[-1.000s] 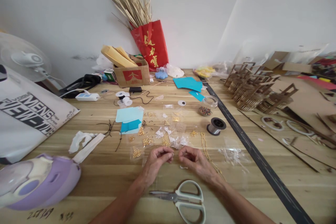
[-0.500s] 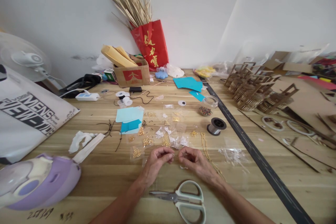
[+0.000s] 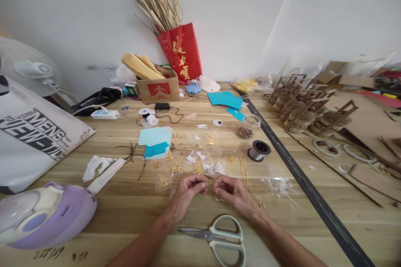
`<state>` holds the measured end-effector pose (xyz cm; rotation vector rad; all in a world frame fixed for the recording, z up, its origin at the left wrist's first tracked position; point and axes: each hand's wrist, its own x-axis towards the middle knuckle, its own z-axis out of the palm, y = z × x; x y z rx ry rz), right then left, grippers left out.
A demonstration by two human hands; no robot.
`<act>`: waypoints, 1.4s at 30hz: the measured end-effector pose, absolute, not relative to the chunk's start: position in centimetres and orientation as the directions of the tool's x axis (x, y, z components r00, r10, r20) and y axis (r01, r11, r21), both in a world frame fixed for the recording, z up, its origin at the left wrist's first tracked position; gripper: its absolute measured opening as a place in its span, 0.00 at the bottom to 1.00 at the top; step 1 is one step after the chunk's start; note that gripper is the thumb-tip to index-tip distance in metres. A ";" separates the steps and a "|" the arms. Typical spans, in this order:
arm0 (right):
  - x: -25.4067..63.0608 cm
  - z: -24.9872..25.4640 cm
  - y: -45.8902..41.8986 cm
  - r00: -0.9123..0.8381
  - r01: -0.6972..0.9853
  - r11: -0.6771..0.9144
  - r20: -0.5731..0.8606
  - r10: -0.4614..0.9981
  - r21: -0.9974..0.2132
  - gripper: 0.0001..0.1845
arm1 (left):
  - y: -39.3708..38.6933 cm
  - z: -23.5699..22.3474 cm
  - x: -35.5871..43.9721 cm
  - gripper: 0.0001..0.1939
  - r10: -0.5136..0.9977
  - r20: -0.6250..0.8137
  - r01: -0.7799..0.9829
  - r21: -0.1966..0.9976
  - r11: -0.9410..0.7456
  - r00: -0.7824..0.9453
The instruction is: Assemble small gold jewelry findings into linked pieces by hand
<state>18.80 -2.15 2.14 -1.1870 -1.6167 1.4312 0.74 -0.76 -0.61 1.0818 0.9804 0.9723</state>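
My left hand (image 3: 189,194) is closed in a pinch, with a tiny pale bit at its fingertips, too small to name. Close beside it, my right hand (image 3: 231,194) has thumb and forefinger pressed together; what they hold, if anything, is hidden. A narrow gap separates the two hands. Just beyond them lie gold beads (image 3: 198,170) and whitish beads (image 3: 219,168), with more gold pieces (image 3: 163,181) in a small clear bag at the left. A gold chain (image 3: 245,179) runs along the right hand. Below the hands rest scissors (image 3: 208,235) with pale handles.
A wire spool (image 3: 259,150) and a jar of mixed beads (image 3: 245,132) stand at right. Blue card (image 3: 156,149) lies left of the beads. A purple-white appliance (image 3: 56,217) occupies the near left. Small woven baskets (image 3: 297,108) crowd the far right, past a black strip (image 3: 291,171).
Both hands keep nearly the same place and pinched pose. The whole view has shifted very slightly; nothing on the table has visibly moved.
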 end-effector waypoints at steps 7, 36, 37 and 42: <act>18.8 1.9 -2.1 -0.369 0.209 -0.002 -0.081 0.926 -0.978 0.17 | -0.7 -0.6 0.8 0.05 0.949 -0.148 -0.139 0.972 0.192 0.277; 18.8 1.7 -2.0 -0.381 0.183 -0.001 -0.072 0.922 -0.983 0.17 | -0.7 -0.2 0.8 0.05 0.949 -0.155 -0.130 0.972 0.196 0.274; 18.8 1.7 -2.0 -0.382 0.184 0.001 -0.071 0.921 -0.983 0.17 | -0.7 -0.2 0.8 0.04 0.949 -0.155 -0.128 0.972 0.195 0.273; 18.7 1.7 -2.0 -0.369 0.190 -0.003 -0.074 0.927 -0.982 0.17 | -0.8 -0.1 1.0 0.04 0.946 -0.162 -0.117 0.972 0.202 0.282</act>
